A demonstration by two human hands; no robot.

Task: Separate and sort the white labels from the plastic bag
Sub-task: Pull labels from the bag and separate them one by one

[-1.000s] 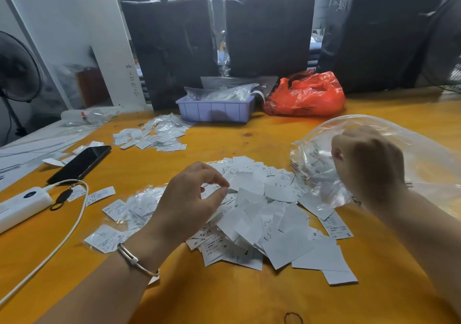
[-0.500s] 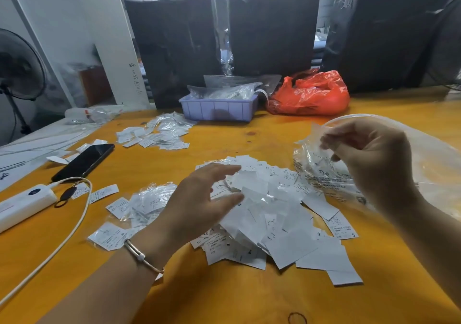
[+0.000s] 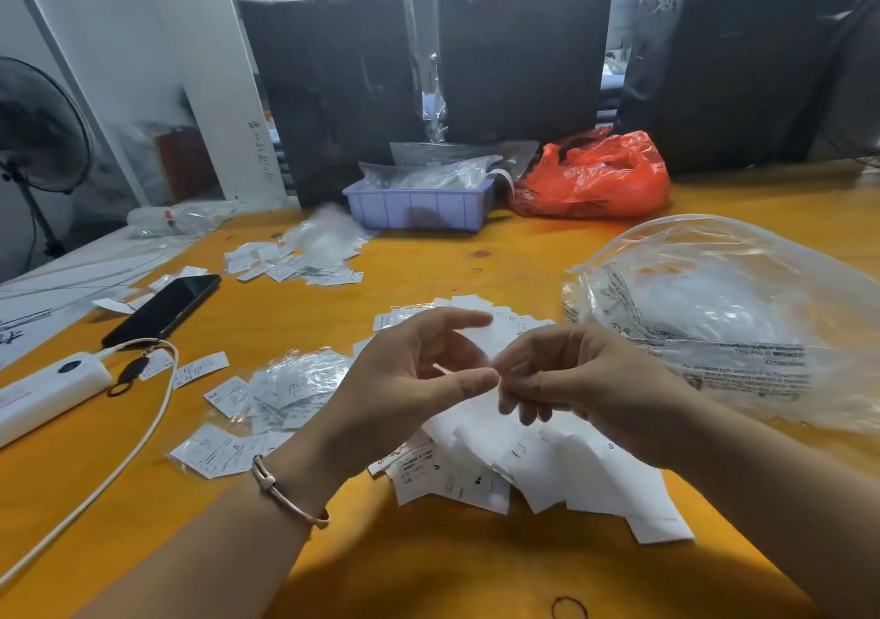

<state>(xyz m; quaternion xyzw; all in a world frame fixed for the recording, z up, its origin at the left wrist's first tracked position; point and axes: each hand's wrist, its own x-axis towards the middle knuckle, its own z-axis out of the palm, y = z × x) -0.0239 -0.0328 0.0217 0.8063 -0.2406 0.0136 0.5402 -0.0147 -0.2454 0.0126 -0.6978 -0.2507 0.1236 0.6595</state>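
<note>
**A:** Where were the white labels (image 3: 476,432)?

**B:** Heaped mid-frame on the desk (image 3: 428,566), right under your hands. The plastic bag (image 3: 724,328) lay empty-looking at right.

**A:** And your grip?

**B:** Your left hand (image 3: 405,380) and right hand (image 3: 571,380) met fingertip to fingertip, seemingly pinching something thin. I couldn't tell what. Those slips looked feather-light, floppy and slick, so you'd want to take one by an edge.

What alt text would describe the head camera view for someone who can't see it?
Two hands, the left hand and right hand, meet fingertip to fingertip above a pile of white labels on an orange table. A clear plastic bag lies to the right, a black phone to the left.
</note>
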